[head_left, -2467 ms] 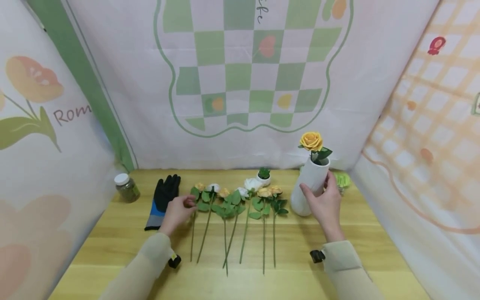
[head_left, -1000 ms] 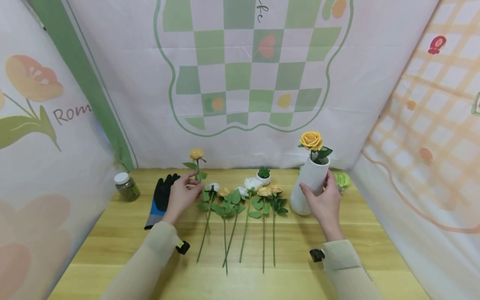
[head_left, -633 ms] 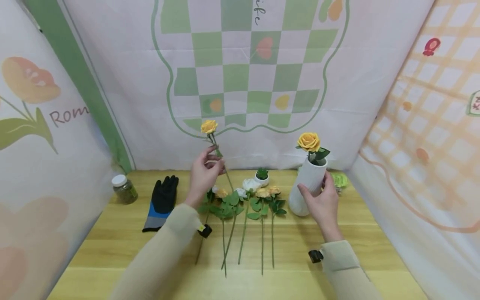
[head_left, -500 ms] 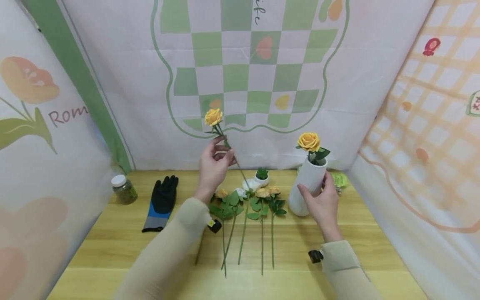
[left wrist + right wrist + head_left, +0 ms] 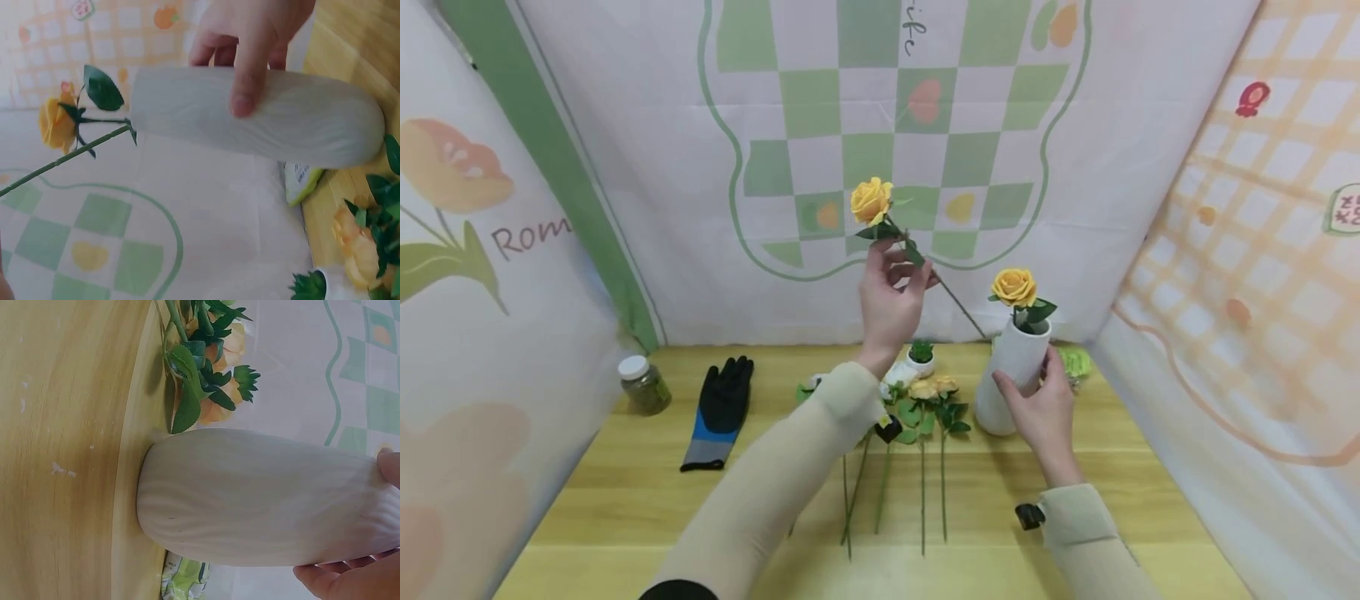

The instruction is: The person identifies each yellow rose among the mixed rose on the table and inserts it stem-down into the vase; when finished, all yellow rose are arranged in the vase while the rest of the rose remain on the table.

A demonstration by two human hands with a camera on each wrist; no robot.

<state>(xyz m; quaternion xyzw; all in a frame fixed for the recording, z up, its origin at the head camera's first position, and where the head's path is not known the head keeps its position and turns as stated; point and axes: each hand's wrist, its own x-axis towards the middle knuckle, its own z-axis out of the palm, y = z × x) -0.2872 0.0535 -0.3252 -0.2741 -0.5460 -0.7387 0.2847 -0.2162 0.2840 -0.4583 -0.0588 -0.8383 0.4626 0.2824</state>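
Note:
My left hand (image 5: 891, 304) pinches the stem of a yellow rose (image 5: 872, 202) just under its leaves, raised above the table. The stem slants down to the right, its lower end close to the mouth of a white vase (image 5: 1017, 362); whether they touch I cannot tell. My right hand (image 5: 1045, 417) grips the vase from the right, thumb in front, and the vase leans slightly right. Another yellow rose (image 5: 1015, 287) stands in it, its lower stem hidden inside. The left wrist view shows the held stem (image 5: 62, 160) crossing near the vase rim (image 5: 134, 100).
Several yellow and white roses (image 5: 922, 388) lie on the wooden table (image 5: 610, 500), partly behind my left sleeve. A small potted plant (image 5: 921, 352) stands behind them. At left are a black and blue glove (image 5: 725, 400) and a lidded jar (image 5: 644, 387). A green packet (image 5: 1077, 362) lies behind the vase.
My left hand took the leftmost yellow rose from the row, lifted it and carried it right towards the vase, its stem now tilted. My right hand has kept its grip on the vase.

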